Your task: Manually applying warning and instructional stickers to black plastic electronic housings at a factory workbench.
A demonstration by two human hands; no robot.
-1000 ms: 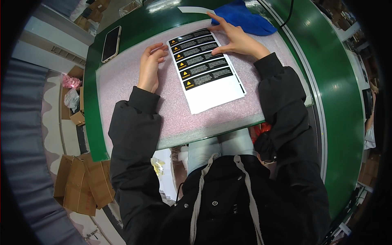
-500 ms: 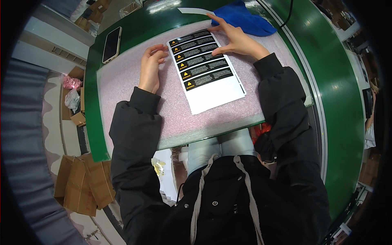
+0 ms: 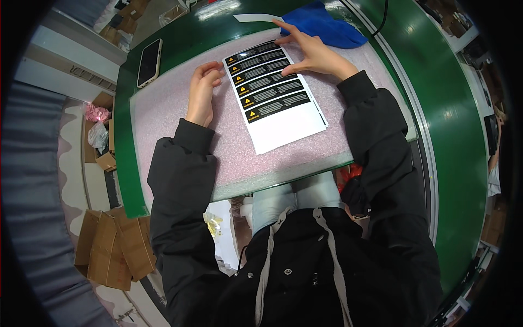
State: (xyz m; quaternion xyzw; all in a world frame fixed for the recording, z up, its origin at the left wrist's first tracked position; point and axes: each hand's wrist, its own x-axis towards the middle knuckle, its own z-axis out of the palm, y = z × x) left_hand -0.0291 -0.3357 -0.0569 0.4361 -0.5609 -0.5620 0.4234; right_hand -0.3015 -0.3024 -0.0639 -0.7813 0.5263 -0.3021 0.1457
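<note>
A stack of white label sheets (image 3: 286, 131) lies on the pink foam pad, slightly tilted. Its upper part bears several black warning labels (image 3: 267, 82) with yellow triangles; the lower part is blank white. At the stack's upper right my right hand (image 3: 316, 54) rests open, thumb and fingers spread along the edge, the thumb lying on the top sheet. Beside the upper left edge is my left hand (image 3: 202, 90), its fingers loosely bent and apart, holding nothing I can see. Whether its fingertips touch the paper I cannot tell.
The pink foam pad (image 3: 174, 136) covers part of a green table (image 3: 124, 163). A phone (image 3: 149, 62) lies at the far left. Behind the sheets are a white paper strip (image 3: 256, 18) and a blue cloth (image 3: 324, 27). Cardboard boxes (image 3: 111, 248) stand on the floor at left.
Both hands keep nearly the same places around the label sheets. The view has shifted very slightly; nothing has been picked up or let go.
</note>
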